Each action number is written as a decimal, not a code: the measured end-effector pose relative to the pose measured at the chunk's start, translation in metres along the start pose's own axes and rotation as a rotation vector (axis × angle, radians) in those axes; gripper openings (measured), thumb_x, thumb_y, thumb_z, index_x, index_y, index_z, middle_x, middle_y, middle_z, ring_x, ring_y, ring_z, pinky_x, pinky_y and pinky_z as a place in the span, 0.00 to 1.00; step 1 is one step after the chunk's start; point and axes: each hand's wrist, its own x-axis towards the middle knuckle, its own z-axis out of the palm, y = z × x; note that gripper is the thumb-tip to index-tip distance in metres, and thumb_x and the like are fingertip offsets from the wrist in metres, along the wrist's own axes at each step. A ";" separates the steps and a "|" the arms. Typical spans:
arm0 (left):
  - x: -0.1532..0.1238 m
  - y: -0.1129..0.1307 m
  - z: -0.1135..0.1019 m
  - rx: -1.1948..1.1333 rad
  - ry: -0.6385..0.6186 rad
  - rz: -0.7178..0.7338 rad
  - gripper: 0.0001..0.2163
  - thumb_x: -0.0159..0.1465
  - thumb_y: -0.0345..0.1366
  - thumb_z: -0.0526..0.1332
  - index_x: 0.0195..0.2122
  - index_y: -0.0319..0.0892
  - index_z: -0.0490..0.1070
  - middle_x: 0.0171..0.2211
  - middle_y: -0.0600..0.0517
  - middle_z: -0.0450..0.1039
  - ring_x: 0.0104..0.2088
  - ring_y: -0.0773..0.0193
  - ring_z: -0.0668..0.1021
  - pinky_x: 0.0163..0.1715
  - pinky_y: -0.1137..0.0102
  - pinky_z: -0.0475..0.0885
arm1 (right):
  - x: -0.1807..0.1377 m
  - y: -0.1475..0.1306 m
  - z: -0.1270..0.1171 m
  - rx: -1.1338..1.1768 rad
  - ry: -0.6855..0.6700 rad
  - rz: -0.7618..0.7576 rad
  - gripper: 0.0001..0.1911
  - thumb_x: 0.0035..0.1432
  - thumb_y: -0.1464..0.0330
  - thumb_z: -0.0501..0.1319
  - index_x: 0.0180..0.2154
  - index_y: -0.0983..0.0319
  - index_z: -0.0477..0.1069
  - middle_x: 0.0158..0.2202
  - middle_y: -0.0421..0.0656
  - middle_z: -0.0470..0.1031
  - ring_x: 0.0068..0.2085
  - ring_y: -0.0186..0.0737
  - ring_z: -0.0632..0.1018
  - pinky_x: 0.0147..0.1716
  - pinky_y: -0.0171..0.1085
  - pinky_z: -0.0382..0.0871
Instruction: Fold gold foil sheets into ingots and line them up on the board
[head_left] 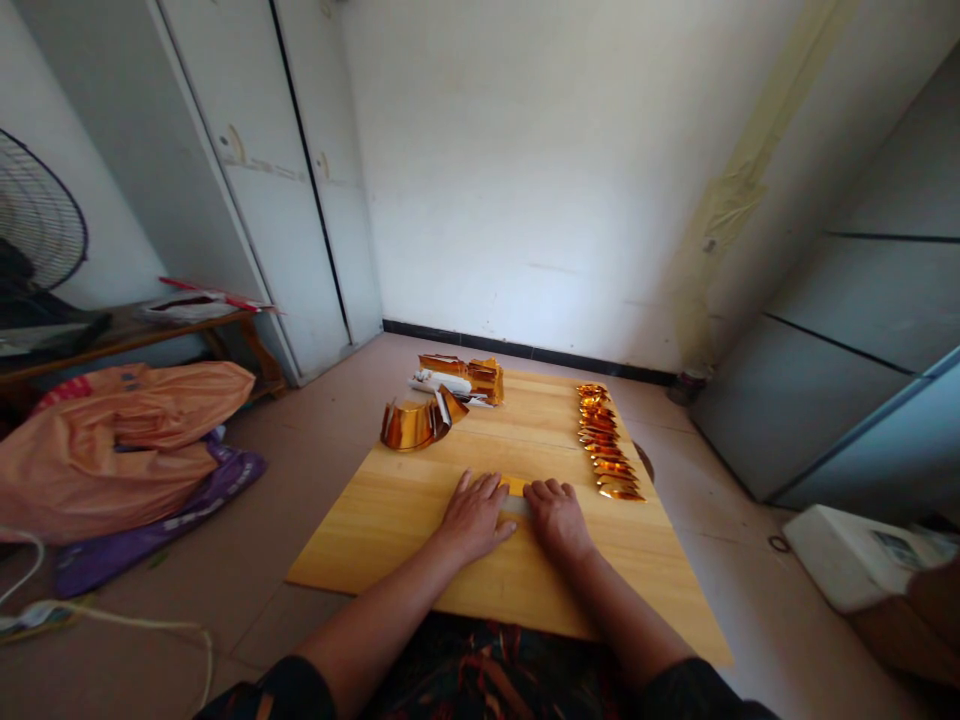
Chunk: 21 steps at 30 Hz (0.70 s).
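Note:
A small piece of gold foil paper (pixel 514 487) lies on the wooden board (pixel 420 540), with a pale strip along its near side. My left hand (pixel 474 515) rests at the paper's left end, fingers stretched forward and thumb spread apart from them. At the right end, my right hand (pixel 556 517) has its fingers curled on the paper; its thumb is hidden. Folded gold foil pieces (pixel 609 445) stand in a row along the board's right side. Curved gold foil sheets (pixel 411 425) stand at the left edge, and behind them is a stack of gold sheets (pixel 486 378) with white wrapping.
A white wall (pixel 525 200) rises beyond the board. On the left are a grey cabinet (pixel 255 180), a fan (pixel 37 215), a low bench (pixel 187 325), bags (pixel 127 430) and a pale cable (pixel 142 620). A white box (pixel 847 560) sits on the floor to the right.

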 end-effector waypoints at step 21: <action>0.008 -0.004 -0.010 0.033 -0.015 0.008 0.12 0.59 0.43 0.61 0.44 0.52 0.69 0.54 0.48 0.65 0.55 0.52 0.66 0.57 0.39 0.44 | -0.001 0.029 0.003 0.325 0.069 -0.075 0.11 0.56 0.63 0.61 0.42 0.54 0.73 0.47 0.42 0.71 0.49 0.41 0.68 0.48 0.40 0.54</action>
